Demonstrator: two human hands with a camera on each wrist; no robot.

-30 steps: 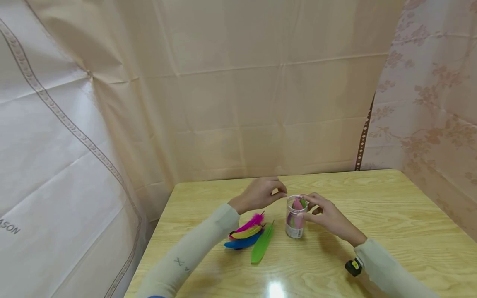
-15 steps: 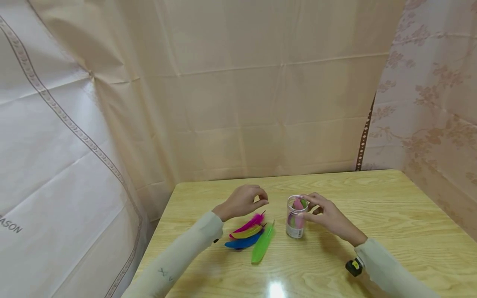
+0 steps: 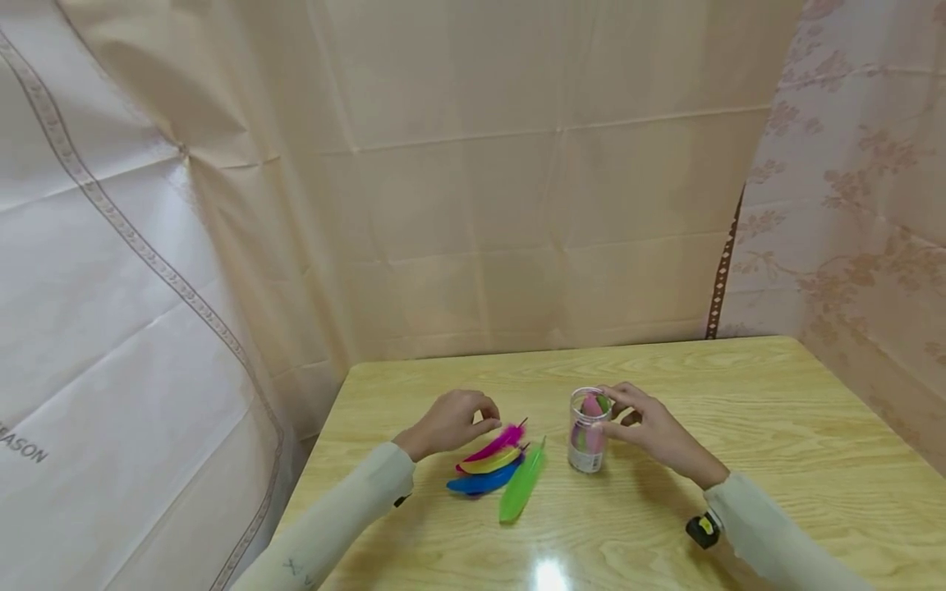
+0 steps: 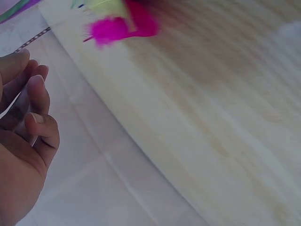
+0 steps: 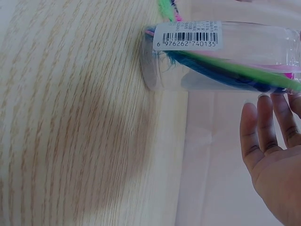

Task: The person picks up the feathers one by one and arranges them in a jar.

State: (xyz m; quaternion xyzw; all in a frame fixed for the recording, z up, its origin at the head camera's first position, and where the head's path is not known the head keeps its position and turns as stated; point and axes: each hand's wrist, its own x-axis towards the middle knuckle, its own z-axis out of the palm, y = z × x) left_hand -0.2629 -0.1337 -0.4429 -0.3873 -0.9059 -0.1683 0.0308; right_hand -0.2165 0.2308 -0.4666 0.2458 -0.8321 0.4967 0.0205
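Note:
My right hand (image 3: 654,431) holds a clear jar (image 3: 585,461) near its rim, thumb on one side and fingers on the other. The jar stands upright on the table. Several colored feathers (image 5: 225,70) are inside, blue and green ones showing in the right wrist view beside a barcode label. My left hand (image 3: 451,423) hovers with loosely curved fingers and nothing in them, close to the magenta feather (image 3: 493,444). Just below that lie a yellow feather (image 3: 489,463) and a blue feather (image 3: 480,481), overlapping in a fan. A green feather (image 3: 521,490) rests at their right.
The wooden table (image 3: 665,369) runs back to a beige cloth curtain (image 3: 473,205). Patterned cloth (image 3: 872,213) hangs at the right, and pale cloth (image 3: 111,369) at the left. A black device (image 3: 700,531) is strapped at the right wrist.
My left hand has come away from beside the jar, moving left and toward me to the feather pile. The right hand and jar stay in place.

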